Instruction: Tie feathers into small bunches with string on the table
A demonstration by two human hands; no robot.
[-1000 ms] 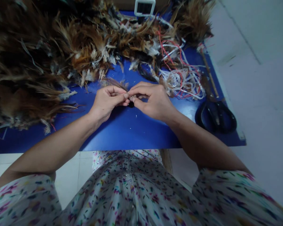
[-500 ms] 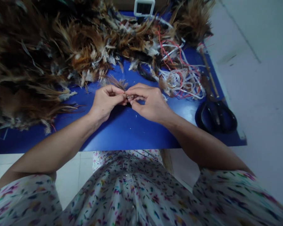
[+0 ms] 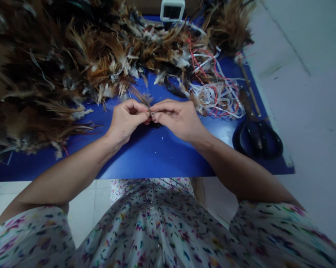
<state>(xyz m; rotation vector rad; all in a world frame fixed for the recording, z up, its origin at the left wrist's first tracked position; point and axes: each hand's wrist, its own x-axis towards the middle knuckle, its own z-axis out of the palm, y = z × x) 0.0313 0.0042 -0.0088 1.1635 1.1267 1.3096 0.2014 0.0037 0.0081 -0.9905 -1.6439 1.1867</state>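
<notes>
Between my two hands is a small bunch of brown feathers (image 3: 142,97), its tips pointing up and to the left. My left hand (image 3: 126,118) is closed in a pinch on it, thumb against forefinger. From the other side, my right hand (image 3: 179,118) pinches at the base of the same feathers with thumb and fingertips. The fingertips of both hands nearly meet, and they hide the quill ends. Both hands are just above the blue tabletop (image 3: 154,160).
A large heap of brown and black feathers (image 3: 101,56) spreads across the back and left. White and red strings (image 3: 215,96) lie tangled at right, near a thin stick (image 3: 250,89) and black-handled scissors (image 3: 257,139). A small white-framed device (image 3: 172,10) stands behind.
My right fingers have drawn closer together at the feather base, and the thumb has shifted slightly up and left. My left hand keeps its pinch almost unmoved.
</notes>
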